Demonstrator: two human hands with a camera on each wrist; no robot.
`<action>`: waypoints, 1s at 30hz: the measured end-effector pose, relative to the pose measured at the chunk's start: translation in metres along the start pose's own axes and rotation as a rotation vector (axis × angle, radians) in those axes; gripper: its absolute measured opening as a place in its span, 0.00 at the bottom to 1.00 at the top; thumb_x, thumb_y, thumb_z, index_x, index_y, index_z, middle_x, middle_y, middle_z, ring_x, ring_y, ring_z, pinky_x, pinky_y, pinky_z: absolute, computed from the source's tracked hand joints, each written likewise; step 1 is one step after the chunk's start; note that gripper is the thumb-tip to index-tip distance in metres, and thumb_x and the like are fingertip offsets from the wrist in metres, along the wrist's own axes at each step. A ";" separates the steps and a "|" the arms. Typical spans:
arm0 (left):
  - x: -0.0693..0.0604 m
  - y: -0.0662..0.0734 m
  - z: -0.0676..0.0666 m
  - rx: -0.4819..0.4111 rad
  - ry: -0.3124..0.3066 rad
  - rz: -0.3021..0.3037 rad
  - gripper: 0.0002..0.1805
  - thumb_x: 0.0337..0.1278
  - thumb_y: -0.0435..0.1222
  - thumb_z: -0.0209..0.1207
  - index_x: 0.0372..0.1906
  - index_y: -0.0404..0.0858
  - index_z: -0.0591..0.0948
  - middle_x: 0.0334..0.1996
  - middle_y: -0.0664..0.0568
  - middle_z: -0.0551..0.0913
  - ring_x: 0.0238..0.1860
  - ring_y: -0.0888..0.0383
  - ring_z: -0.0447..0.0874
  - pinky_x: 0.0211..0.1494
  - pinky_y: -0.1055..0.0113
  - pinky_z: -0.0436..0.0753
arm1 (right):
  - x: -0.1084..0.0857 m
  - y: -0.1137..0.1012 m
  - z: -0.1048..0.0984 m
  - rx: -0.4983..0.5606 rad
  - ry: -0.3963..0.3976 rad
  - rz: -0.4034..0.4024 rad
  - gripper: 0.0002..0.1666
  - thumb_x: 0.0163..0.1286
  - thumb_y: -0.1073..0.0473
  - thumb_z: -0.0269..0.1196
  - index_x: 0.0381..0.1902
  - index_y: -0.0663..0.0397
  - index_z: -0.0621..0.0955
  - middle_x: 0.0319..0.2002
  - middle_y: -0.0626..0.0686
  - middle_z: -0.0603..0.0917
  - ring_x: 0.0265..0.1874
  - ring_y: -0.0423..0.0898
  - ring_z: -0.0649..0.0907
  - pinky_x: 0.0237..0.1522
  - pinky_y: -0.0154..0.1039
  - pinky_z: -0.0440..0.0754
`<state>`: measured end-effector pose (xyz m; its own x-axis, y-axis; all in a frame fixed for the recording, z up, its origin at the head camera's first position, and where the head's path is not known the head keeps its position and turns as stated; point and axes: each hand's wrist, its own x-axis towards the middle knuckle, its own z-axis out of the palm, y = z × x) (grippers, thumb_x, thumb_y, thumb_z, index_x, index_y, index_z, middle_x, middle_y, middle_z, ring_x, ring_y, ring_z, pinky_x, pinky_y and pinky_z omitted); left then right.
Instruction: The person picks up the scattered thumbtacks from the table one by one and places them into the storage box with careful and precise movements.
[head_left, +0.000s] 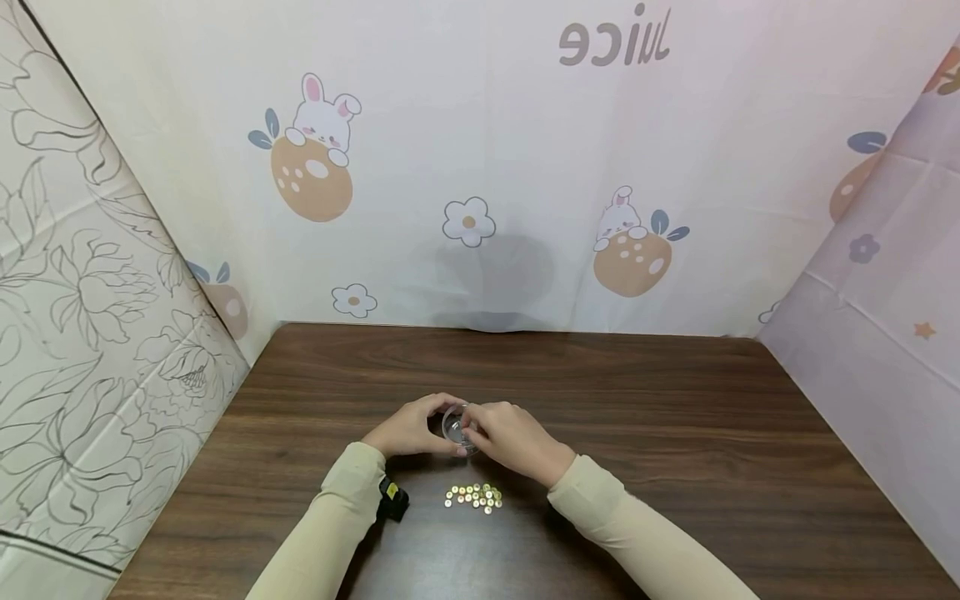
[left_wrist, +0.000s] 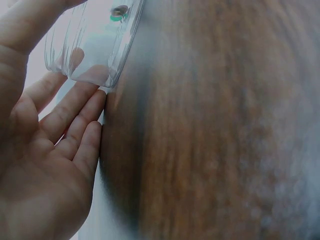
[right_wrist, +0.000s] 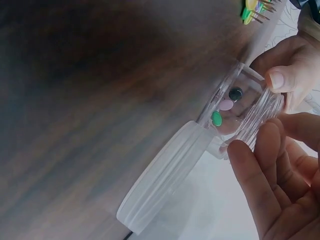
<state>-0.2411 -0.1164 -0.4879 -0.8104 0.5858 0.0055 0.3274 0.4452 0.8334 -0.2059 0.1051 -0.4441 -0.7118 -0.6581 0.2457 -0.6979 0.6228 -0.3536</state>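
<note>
A small clear plastic jar (head_left: 454,427) stands on the table with its mouth up. My left hand (head_left: 411,427) holds it from the left, thumb on the near side and fingers on the far side. Inside the jar lie thumbtacks (right_wrist: 226,105) with dark, pink and green heads. My right hand (head_left: 516,437) reaches over the mouth with bent fingers, its fingertips at the rim. Whether anything is between those fingertips is hidden. Nearer to me, several thumbtacks (head_left: 474,497) lie in a loose group, pins pointing up.
A whitish translucent screw lid (right_wrist: 165,177) lies beside the jar in the right wrist view. The dark wood table (head_left: 637,383) ends at a patterned cloth (head_left: 487,150) behind it. A black wrist camera (head_left: 393,500) sits at my left wrist, left of the loose tacks.
</note>
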 end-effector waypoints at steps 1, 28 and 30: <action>0.000 0.000 0.000 0.000 -0.002 -0.001 0.37 0.48 0.49 0.77 0.65 0.52 0.75 0.56 0.59 0.78 0.52 0.61 0.78 0.56 0.58 0.77 | 0.000 0.000 0.000 0.003 -0.005 0.004 0.03 0.74 0.61 0.63 0.41 0.51 0.84 0.27 0.41 0.81 0.19 0.31 0.73 0.23 0.28 0.73; 0.001 0.002 0.000 0.014 0.010 0.018 0.38 0.45 0.47 0.78 0.64 0.50 0.76 0.53 0.62 0.79 0.53 0.64 0.78 0.58 0.60 0.75 | -0.033 -0.001 -0.012 -0.041 0.000 -0.040 0.03 0.67 0.63 0.66 0.35 0.49 0.82 0.25 0.39 0.77 0.23 0.32 0.74 0.26 0.31 0.75; 0.001 0.002 0.000 0.018 0.013 0.020 0.38 0.44 0.47 0.79 0.63 0.51 0.76 0.53 0.62 0.79 0.53 0.64 0.78 0.59 0.60 0.75 | -0.036 -0.002 -0.012 -0.033 -0.008 -0.043 0.03 0.67 0.63 0.67 0.35 0.49 0.82 0.26 0.38 0.78 0.24 0.31 0.75 0.26 0.30 0.76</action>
<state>-0.2407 -0.1149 -0.4863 -0.8096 0.5862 0.0290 0.3523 0.4458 0.8229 -0.1799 0.1330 -0.4418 -0.6807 -0.6878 0.2523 -0.7300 0.6077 -0.3128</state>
